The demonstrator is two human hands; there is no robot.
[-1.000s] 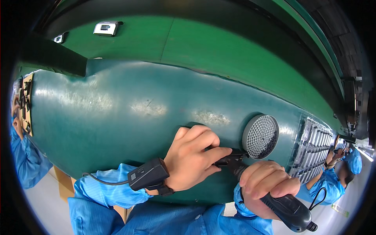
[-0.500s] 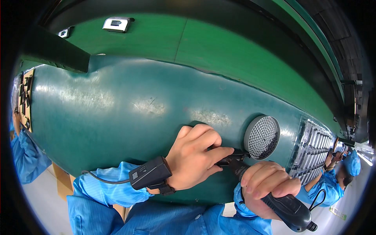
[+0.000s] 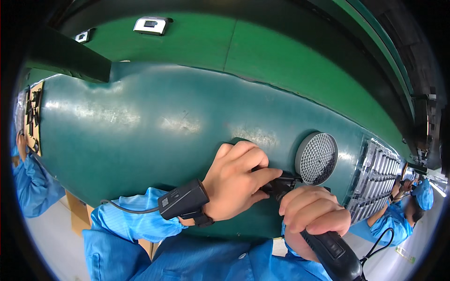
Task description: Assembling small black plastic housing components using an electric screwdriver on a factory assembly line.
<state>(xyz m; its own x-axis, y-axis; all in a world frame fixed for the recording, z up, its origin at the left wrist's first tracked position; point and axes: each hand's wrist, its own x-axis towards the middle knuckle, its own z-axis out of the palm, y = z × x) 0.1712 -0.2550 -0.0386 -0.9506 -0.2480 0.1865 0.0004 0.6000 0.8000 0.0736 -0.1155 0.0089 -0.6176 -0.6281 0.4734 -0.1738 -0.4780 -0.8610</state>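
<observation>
My right hand (image 3: pixel 313 213) is wrapped round a black electric screwdriver (image 3: pixel 335 253), its nose slanting up and left toward my left hand. The fingers of my left hand (image 3: pixel 236 182) are bent and pinched on a small black part (image 3: pixel 287 179) lying at the table top. The tip of the screwdriver meets or comes close to that part; my fingers hide the exact contact. Just beyond my hands stands a round grey dish (image 3: pixel 300 149) with a perforated plate, and small dark screws gather along its near right side.
A clear plastic tray (image 3: pixel 360 185) with rows of parts lies to the right on the green table (image 3: pixel 140 140). Cardboard holding black parts (image 3: pixel 35 110) is far left. A white device (image 3: pixel 152 25) sits on the back ledge. Co-workers in blue sit at both sides.
My right hand and the screwdriver have shifted slightly left, and the screwdriver's rear end has dropped lower in the view. The left hand keeps its pinch on the black part. The whole view has shifted slightly.
</observation>
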